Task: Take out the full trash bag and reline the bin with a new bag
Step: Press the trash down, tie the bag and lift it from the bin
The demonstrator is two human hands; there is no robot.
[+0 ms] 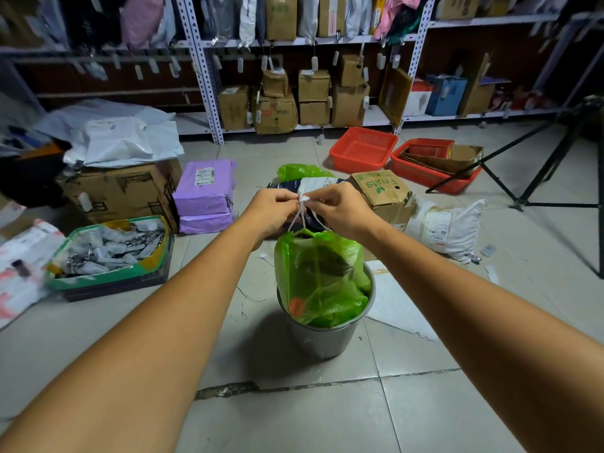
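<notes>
on the tiled floor (294, 416), near its middle, stands a grey metal bin (322, 338) with a full green bag (318, 273) sitting in it, the bag's gathered top rising above the rim. white drawstrings (302, 215) run up from the bag's neck to a knot, and both hands meet there, right above the bag. the left hand (271, 209) pinches the knot from one side and the right hand (340, 207) from the other, fingertips closed tight on the string and touching each other. the bag hangs below the grip, its lower part inside the bin. left of the bin lies a green tray (109, 253) of small packets; behind it a cardboard box (121, 191) and purple parcels (204, 196). beyond the hands lies a loose green bag (302, 171), beside a fruits box (384, 192). farther off are red baskets (362, 148) and shelves (304, 93) of boxes.
</notes>
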